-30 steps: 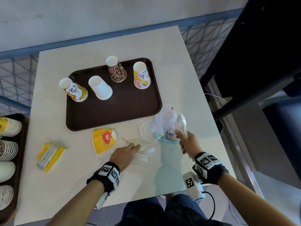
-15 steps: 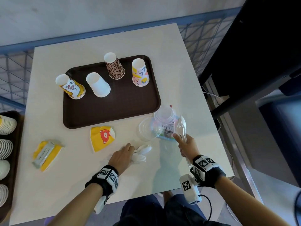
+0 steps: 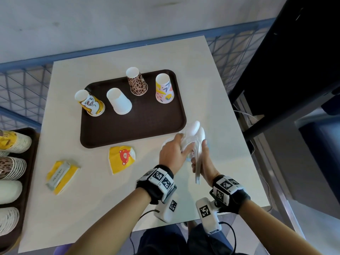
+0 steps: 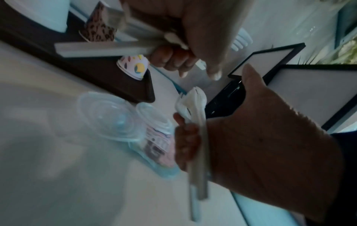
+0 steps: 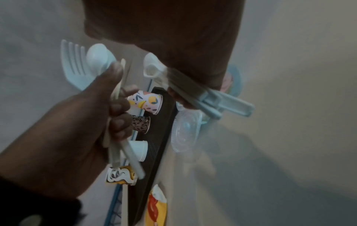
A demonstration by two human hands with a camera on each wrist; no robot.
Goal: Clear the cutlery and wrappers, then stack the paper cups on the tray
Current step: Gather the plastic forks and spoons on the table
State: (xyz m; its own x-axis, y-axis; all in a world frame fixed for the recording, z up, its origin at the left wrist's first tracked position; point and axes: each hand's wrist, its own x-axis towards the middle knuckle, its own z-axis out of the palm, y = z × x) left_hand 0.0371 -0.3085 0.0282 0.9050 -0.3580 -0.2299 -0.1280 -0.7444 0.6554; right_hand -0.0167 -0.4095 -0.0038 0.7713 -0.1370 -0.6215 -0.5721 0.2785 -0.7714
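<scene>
My left hand (image 3: 174,151) grips a white plastic fork and spoon (image 5: 81,61) and is raised beside my right hand (image 3: 205,161). The right hand grips a bundle of white cutlery (image 3: 197,133) by the handles. Both hands meet over the table, just right of the near right corner of the brown tray (image 3: 132,129). Upside down on the tray stand a yellow cartoon cup (image 3: 91,104), a white cup (image 3: 119,102), a leopard cup (image 3: 137,82) and a pastel cup (image 3: 164,89). A yellow bear wrapper (image 3: 122,157) and a yellow-and-silver wrapper (image 3: 61,174) lie on the table.
Under the hands lie clear plastic lids (image 4: 110,116) and a blue-pink wrapper (image 4: 160,154). A second tray (image 3: 27,181) at the left holds several cup stacks lying on their sides. A blue mesh rail (image 3: 22,92) runs behind the table, and dark furniture (image 3: 294,70) stands on the right.
My left hand picked the fork and spoon off the table and moved up and right to meet the right hand. The right hand kept its cutlery.
</scene>
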